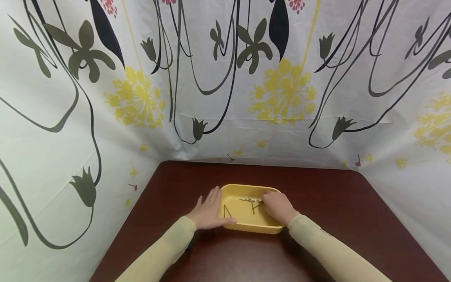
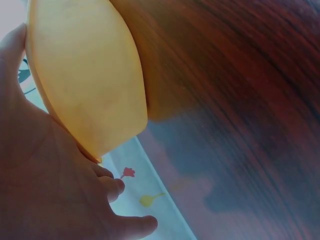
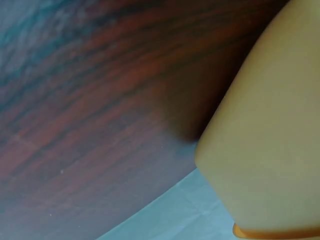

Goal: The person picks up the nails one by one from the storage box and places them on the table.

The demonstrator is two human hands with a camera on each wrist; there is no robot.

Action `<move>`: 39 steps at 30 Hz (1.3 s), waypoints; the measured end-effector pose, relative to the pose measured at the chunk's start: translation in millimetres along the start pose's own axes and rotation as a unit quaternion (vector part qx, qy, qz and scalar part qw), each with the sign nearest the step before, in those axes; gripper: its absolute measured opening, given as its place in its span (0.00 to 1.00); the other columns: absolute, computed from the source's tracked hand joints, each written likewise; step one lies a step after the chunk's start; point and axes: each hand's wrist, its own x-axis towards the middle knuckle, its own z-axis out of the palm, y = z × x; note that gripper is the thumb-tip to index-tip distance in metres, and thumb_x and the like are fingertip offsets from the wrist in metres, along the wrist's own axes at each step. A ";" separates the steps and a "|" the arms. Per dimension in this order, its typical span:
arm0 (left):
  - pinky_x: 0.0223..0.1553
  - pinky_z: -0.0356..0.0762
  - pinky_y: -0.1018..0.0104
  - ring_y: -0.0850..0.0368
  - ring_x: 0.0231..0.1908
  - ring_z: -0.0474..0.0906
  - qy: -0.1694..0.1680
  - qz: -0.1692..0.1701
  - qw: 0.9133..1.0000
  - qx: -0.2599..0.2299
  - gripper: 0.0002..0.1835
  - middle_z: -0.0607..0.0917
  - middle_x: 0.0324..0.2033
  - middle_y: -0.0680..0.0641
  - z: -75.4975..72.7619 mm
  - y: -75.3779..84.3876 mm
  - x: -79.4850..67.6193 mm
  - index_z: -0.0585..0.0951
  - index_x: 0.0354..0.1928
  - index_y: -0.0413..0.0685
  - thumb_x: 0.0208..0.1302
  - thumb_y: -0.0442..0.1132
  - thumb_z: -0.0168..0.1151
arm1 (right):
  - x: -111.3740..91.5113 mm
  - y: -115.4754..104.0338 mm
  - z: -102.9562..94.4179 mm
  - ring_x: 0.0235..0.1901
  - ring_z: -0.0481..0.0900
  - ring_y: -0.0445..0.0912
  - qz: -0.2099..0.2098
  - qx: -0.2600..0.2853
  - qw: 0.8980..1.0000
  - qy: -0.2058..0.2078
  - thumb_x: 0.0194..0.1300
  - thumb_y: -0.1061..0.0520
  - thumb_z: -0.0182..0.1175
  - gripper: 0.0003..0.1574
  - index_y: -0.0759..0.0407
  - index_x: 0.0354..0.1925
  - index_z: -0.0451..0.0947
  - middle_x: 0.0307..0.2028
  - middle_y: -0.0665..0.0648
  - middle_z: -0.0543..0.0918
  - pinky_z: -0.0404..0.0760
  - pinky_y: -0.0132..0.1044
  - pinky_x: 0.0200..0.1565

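Observation:
A yellow plastic tray sits on the table with several thin nails in it. My left hand spreads around its left end, fingers straight along the outside and thumb over the front rim. In the left wrist view the palm of the left hand lies against the tray's wall. My right hand reaches over the right end with fingers curled inside. A few bright nails stick out leftward from its fingertips. The right wrist view shows the tray's outer wall but no fingers.
The dark red-brown wooden table has rounded far corners. A white cloth with a flower print hangs behind it and along both sides. Two more nails lie at the tray's left end, close to my left thumb.

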 end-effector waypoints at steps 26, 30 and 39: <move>0.70 0.45 0.33 0.47 0.78 0.39 -0.003 0.012 1.000 0.014 0.74 0.43 0.79 0.40 -6.3 5.2 2.0 0.43 0.80 0.41 0.44 0.91 0.43 | 4.4 2.1 4.1 0.21 0.74 0.48 0.013 -0.026 0.999 -0.026 0.53 0.65 0.64 0.07 0.55 0.22 0.78 0.23 0.54 0.77 0.77 0.47 0.23; 0.70 0.46 0.33 0.47 0.78 0.39 -0.002 0.016 1.000 0.024 0.74 0.45 0.79 0.39 -8.8 6.3 1.9 0.44 0.80 0.40 0.44 0.91 0.43 | 4.3 2.4 3.6 0.20 0.73 0.47 0.019 -0.017 0.999 -0.036 0.49 0.64 0.64 0.06 0.55 0.21 0.78 0.23 0.54 0.77 0.77 0.47 0.23; 0.71 0.43 0.35 0.48 0.78 0.35 0.012 0.008 1.000 0.023 0.73 0.41 0.80 0.42 -1.3 1.2 0.1 0.42 0.81 0.43 0.45 0.91 0.40 | 0.6 -2.2 -19.7 0.22 0.70 0.47 0.008 0.001 1.000 0.000 0.51 0.60 0.68 0.10 0.53 0.21 0.75 0.30 0.54 0.74 0.74 0.42 0.21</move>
